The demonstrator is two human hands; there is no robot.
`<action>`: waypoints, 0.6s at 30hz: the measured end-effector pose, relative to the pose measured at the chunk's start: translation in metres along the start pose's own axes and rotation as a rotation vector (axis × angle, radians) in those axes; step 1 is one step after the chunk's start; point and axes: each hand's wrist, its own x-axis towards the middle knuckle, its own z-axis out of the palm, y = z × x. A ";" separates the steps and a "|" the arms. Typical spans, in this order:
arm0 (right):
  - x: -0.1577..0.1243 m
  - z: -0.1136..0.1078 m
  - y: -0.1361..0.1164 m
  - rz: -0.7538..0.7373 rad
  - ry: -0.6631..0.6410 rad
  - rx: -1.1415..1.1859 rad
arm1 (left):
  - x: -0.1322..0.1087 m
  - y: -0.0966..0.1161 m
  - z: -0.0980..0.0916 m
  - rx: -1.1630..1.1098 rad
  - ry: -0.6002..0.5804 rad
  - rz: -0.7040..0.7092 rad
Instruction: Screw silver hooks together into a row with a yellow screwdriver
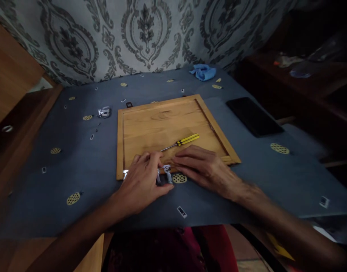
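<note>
A framed wooden panel lies flat on the cloth-covered table. At its near edge, the thumb and fingers of my left hand close round a metal hinge, part of which they hide. Another shiny metal piece shows at the panel's near left corner, beside that hand. My right hand is just right of the hinge, fingers pressed together with their tips by the panel's edge; whatever they may pinch is too small to make out. On the panel, beyond both hands, rests a yellow-handled screwdriver, its tip close to my left fingers.
To the panel's left lie another metal hinge and small dark screws. A black tablet-like slab is on the right. Toward the patterned curtain sits a crumpled blue cloth. The table's near edge runs below my wrists.
</note>
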 end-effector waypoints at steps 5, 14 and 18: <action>-0.003 0.012 -0.008 0.069 -0.011 0.074 | 0.001 0.001 0.000 0.003 0.010 0.008; -0.004 0.018 -0.008 0.077 -0.019 0.158 | -0.002 -0.003 0.004 0.004 0.031 0.021; -0.004 0.020 -0.008 0.077 -0.028 0.159 | -0.003 -0.004 0.005 0.004 0.031 0.012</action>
